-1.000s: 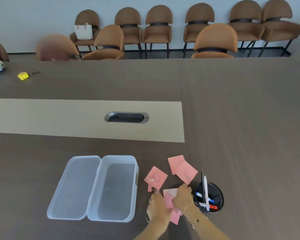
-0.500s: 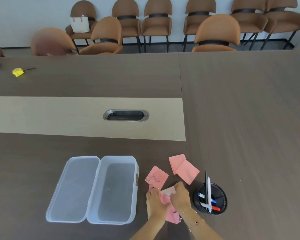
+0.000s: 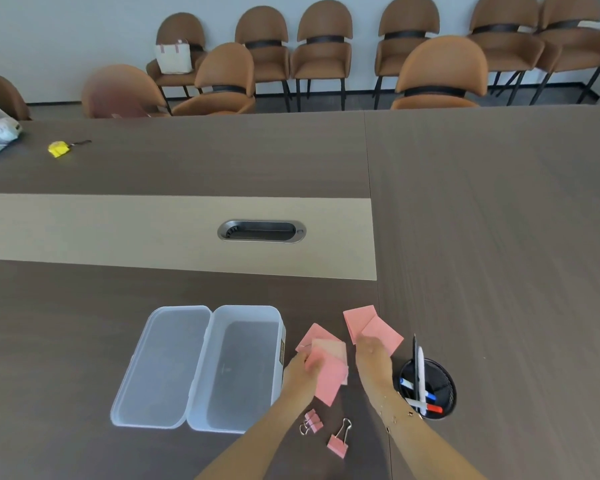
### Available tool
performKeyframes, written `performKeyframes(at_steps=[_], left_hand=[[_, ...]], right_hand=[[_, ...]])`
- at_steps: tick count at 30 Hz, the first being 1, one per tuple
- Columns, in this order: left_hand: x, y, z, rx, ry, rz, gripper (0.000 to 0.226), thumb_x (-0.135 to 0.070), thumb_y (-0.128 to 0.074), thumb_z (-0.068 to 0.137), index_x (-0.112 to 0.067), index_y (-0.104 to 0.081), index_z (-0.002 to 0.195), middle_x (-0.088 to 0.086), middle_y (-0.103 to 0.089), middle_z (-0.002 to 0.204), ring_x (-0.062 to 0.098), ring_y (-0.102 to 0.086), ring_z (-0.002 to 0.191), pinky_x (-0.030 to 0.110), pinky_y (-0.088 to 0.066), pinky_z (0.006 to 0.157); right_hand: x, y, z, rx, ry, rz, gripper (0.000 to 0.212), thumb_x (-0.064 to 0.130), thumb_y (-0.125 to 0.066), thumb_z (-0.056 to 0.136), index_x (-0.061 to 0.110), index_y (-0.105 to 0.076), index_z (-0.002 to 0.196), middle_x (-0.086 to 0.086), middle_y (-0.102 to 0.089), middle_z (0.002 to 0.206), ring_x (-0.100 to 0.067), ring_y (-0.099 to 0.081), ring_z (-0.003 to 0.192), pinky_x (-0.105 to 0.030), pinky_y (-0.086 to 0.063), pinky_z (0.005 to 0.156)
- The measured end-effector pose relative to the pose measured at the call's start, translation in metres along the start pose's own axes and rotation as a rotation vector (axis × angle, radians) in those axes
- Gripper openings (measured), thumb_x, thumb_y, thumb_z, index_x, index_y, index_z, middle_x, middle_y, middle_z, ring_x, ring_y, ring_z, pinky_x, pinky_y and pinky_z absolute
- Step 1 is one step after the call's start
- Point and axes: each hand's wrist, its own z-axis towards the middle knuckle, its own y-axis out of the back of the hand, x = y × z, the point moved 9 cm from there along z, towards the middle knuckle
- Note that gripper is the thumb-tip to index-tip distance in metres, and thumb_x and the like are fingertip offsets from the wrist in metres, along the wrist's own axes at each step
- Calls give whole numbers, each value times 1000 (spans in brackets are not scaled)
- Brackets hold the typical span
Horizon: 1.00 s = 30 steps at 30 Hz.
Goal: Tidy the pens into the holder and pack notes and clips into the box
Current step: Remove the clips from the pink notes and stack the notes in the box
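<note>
The left hand (image 3: 300,370) pinched a loose stack of square pink paper notes (image 3: 328,370), held just right of the translucent plastic box (image 3: 246,368), whose hinged lid lay open flat. The right hand (image 3: 373,358) hovered over two more notes (image 3: 371,323), fingers loosely curled, gripping nothing visible. Pens (image 3: 420,379) stood tilted in the round black mesh holder (image 3: 442,386). Two pink binder clips (image 3: 338,443) lay between the forearms.

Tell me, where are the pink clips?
In the head view, the two pink clips lie on the table near its front edge, between the person's forearms, just right of the clear box.
</note>
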Motion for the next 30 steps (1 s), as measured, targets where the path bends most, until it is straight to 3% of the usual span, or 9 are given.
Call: performKeyframes(at_steps=[4,7,11,14,17,20,23,27,30], left_hand=[[-10,29,0,-138,-25,70,14,-22,-44,95,-11,-50,89,1,-53,75,22,-52,74,28,-36,62],[-16,47,-5,-209,-78,48,16,-20,-46,95,-16,-47,80,-6,-44,67,15,-46,68,28,-35,68],[-10,58,-4,-235,-113,37,25,-32,-46,91,-11,-51,79,4,-52,69,17,-46,63,37,-45,66],[-10,63,-6,-258,-70,-7,31,-35,-46,93,-6,-56,93,8,-56,78,24,-55,75,40,-49,76],[-12,67,-5,-277,-64,-10,14,-25,-44,97,-14,-51,91,-7,-51,76,18,-53,79,35,-46,78],[-18,64,-5,-220,-51,-21,21,-31,-43,94,-14,-54,89,-8,-52,71,16,-54,73,31,-48,68],[-20,67,-6,-193,-53,-62,38,-43,-42,86,-10,-60,92,-3,-59,73,15,-57,67,25,-43,58],[-23,72,-4,-171,-11,65,29,-32,-45,89,-7,-58,95,0,-61,75,16,-59,68,24,-42,58],[-34,74,-9,-156,-56,98,24,-36,-39,82,-15,-51,77,0,-55,68,20,-55,68,28,-43,63]], right_hand=[[-2,-3,20,-113,68,-386,48,1,-56,87,4,-37,131,-20,-34,145,-36,-34,131,-45,-41,106],[-5,-11,36,-102,115,-673,65,20,-63,87,5,-25,138,-24,-23,152,-38,-23,140,-45,-32,114],[2,-13,49,-165,145,-963,67,46,-50,92,3,-28,139,-25,-35,147,-38,-38,133,-40,-46,100],[4,-31,58,-70,153,-1190,58,26,-47,95,-4,-25,140,-30,-37,143,-41,-45,127,-37,-53,86],[18,-34,53,-39,257,-1348,46,10,-56,86,-1,-41,128,-21,-62,115,-28,-65,99,-27,-57,69],[30,-24,48,-21,303,-1245,32,3,-56,85,5,-48,115,-6,-68,101,-18,-68,88,-25,-59,68],[38,-9,41,-56,200,-875,19,7,-48,92,7,-50,111,-7,-69,102,-25,-69,91,-30,-53,68],[44,11,26,-138,45,-410,19,17,-44,93,3,-57,95,-11,-65,83,-30,-61,71,-29,-42,59],[33,2,26,-3,-64,-208,19,19,-46,87,6,-57,79,-7,-59,72,-26,-55,64,-24,-38,55]])
